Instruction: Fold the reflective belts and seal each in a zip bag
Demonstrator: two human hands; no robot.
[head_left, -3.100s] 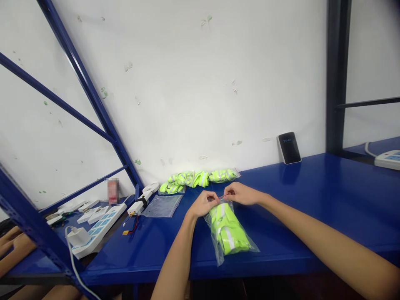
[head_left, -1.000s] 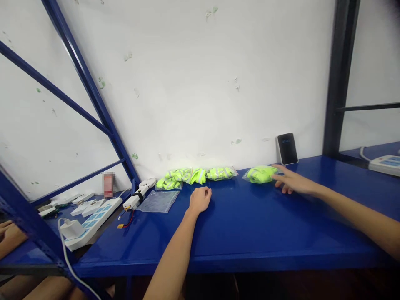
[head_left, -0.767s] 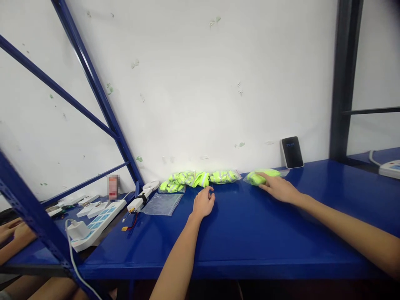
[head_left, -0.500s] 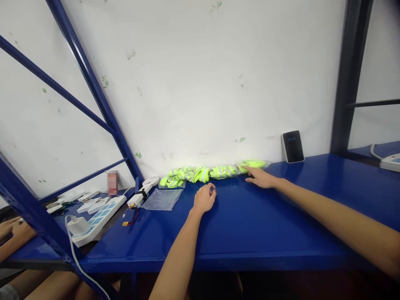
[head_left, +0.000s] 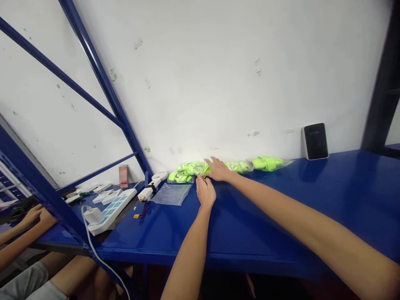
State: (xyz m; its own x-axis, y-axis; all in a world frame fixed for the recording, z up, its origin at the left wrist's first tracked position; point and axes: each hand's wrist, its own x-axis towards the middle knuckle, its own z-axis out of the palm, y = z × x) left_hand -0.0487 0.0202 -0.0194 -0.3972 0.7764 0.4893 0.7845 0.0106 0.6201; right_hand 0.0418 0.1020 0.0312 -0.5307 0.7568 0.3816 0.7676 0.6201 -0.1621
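Several neon yellow vests in clear bags [head_left: 268,163] lie in a row along the wall at the back of the blue table [head_left: 250,221]. My right hand [head_left: 218,168] rests over the middle of the row, fingers spread on a yellow vest [head_left: 184,172]. Just in front of it, my left hand [head_left: 205,191] has its fingers bent together at the near edge of the same vest; what its fingertips grip is too small to make out. An empty clear zip bag [head_left: 172,194] lies flat to the left of my left hand.
Left of the zip bag are a white fan [head_left: 159,176] and a battery pack with wires [head_left: 146,192]. A power strip [head_left: 114,210] lies by the blue shelf post. A black-faced device [head_left: 315,141] leans at the right. Another person's hands [head_left: 39,216] are far left.
My right hand has moved left from the right-hand bag to the middle of the row. My left hand has moved up against the vest. The view has shifted left.
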